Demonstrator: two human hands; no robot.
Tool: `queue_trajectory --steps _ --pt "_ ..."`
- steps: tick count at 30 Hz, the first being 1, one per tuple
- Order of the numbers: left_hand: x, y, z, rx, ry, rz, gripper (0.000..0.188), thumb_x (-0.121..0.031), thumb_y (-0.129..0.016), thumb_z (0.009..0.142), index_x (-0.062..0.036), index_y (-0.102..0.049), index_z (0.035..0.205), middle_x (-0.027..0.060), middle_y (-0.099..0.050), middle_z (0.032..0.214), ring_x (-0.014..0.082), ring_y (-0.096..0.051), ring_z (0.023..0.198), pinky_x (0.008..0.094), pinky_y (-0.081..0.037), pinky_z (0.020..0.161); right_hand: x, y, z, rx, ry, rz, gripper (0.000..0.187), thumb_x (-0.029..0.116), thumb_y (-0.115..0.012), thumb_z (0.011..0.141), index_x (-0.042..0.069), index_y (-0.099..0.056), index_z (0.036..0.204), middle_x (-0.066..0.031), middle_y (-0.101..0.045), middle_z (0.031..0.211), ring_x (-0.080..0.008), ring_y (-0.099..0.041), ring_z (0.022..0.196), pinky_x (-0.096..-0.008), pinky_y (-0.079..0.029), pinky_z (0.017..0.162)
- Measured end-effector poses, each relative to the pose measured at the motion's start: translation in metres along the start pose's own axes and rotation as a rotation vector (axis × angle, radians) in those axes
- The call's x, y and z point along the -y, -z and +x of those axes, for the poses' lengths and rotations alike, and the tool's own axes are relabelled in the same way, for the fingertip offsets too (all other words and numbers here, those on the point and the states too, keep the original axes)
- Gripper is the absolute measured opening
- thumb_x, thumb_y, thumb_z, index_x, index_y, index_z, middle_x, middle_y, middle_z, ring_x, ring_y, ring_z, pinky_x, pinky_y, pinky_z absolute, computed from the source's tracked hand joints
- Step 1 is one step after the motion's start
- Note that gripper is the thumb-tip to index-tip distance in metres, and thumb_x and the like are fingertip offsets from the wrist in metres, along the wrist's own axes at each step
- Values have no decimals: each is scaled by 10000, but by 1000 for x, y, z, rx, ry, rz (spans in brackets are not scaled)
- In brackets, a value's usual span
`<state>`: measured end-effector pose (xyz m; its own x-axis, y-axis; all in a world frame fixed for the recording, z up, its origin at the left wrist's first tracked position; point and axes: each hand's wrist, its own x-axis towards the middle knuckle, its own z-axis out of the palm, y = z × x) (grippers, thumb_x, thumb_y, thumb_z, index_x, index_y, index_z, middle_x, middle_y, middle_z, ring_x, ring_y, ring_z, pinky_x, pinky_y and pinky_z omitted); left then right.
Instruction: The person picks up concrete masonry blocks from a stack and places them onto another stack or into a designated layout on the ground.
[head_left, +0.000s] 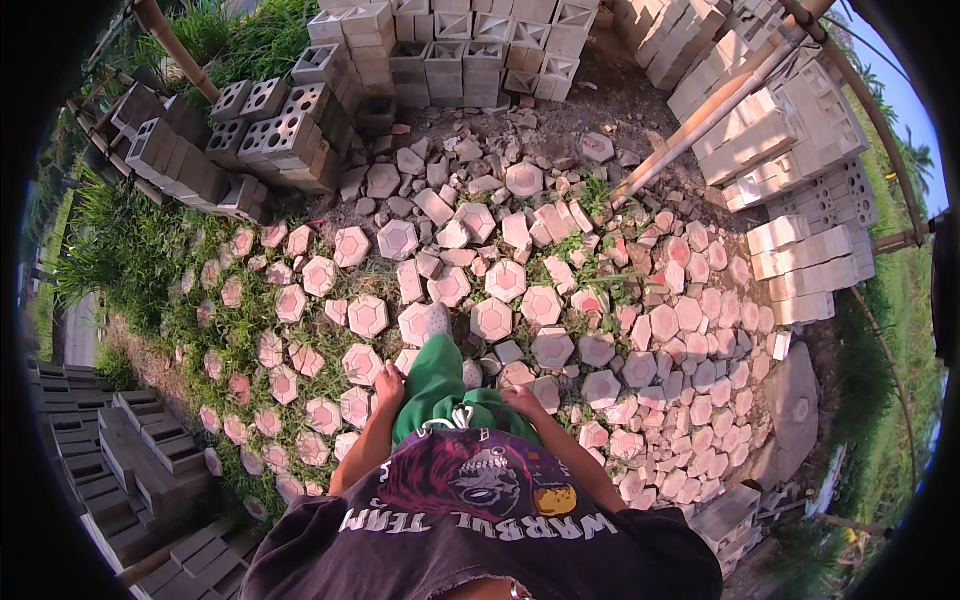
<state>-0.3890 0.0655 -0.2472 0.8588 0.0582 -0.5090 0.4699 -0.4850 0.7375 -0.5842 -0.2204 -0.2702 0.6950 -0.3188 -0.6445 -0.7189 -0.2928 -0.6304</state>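
Observation:
My left hand (389,384) hangs beside my left thigh, its fingers loosely bent and apart, with no object visible in it. On the other side, my right hand (520,399) is close to the green trousers (432,385), fingers loosely extended; nothing shows in its grasp. Both hands are small in the view, so fine finger detail is hard to make out. One foot in a grey shoe (438,318) is forward on the hexagonal paving stones (491,320). The other shoe (472,374) is farther back, partly hidden by the trousers.
Stacked hollow concrete blocks (465,62) stand ahead, with round-holed blocks (280,135) at the left. More blocks (808,262) line the right, near a slanting bamboo pole (690,125). Broken rubble (425,165) lies ahead. Grey blocks (150,455) fill the lower left.

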Motion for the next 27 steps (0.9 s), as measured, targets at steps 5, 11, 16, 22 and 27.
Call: queue_trajectory --steps 5,11,16,22,27 --pt "-49 -17 66 -126 137 151 725 -552 -335 921 32 -595 579 162 -579 543 287 -583 573 419 -450 643 33 62 72 124 -98 -98 432 428 -580 784 24 -676 902 -197 -661 853 -296 -646 835 -396 -487 765" --pt "-68 -65 205 -152 346 -83 796 -617 -324 898 57 -551 539 125 -520 495 235 -531 504 392 -421 548 48 163 238 80 51 111 380 385 -577 815 42 -661 956 -169 -662 865 -281 -635 785 -369 -487 702" --pt "-175 -109 276 -247 531 -472 710 -591 -382 883 22 -576 584 109 -587 611 203 -544 537 342 -444 534 149 264 321 1 -86 113 313 257 -567 868 -13 -621 1019 -78 -651 900 -164 -610 774 -270 -453 740" --pt "-320 -162 340 125 199 -526 564 -496 -457 903 2 -591 674 50 -579 631 126 -524 610 278 -423 609 321 306 388 -339 248 -277 281 223 -553 879 -12 -603 1027 -103 -650 930 -179 -608 872 -297 -453 809" --pt "-343 -221 369 31 144 -581 467 -410 -509 896 14 -593 721 66 -590 655 128 -520 626 292 -424 613 407 301 460 64 521 -679 266 228 -566 858 14 -596 1013 -164 -629 1022 -326 -584 973 -368 -446 861"
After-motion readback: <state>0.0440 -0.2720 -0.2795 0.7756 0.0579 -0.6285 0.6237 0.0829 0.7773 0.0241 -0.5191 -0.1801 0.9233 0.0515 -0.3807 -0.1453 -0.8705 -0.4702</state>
